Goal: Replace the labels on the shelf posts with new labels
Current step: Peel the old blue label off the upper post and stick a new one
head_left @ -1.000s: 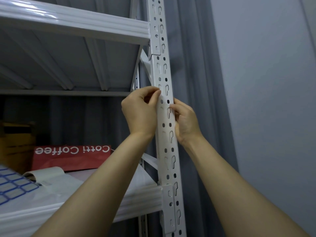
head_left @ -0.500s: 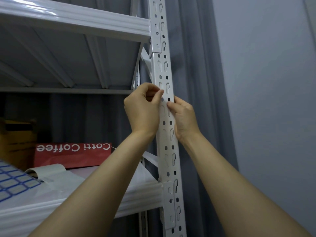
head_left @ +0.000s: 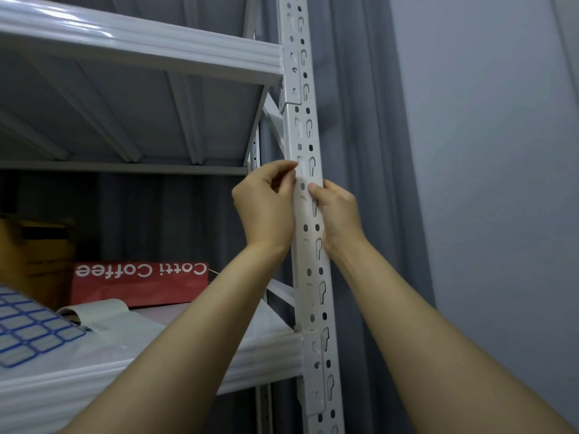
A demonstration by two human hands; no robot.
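A white perforated shelf post point(head_left: 315, 277) runs up the middle of the view. My left hand point(head_left: 266, 211) is at the post's left edge, its thumb and forefinger pinching a pale white label point(head_left: 301, 198) that hardly stands out from the post. My right hand point(head_left: 340, 214) grips the post from the right, thumb tip pressed on the post's front beside the label, fingers curled behind it. A sheet of blue-bordered labels point(head_left: 28, 336) lies on the lower shelf at the far left.
The lower shelf point(head_left: 269, 355) also carries a red "Cotti Coffee" bag point(head_left: 138, 283), a roll of paper point(head_left: 94, 311) and a yellow-brown box point(head_left: 34, 255). Another shelf point(head_left: 141, 48) spans overhead. A grey curtain point(head_left: 369, 183) hangs behind the post and a plain wall point(head_left: 485, 183) stands to the right.
Both hands have crept a little higher up the post. The right thumb has slid onto the post's front, closer to the left fingertips.
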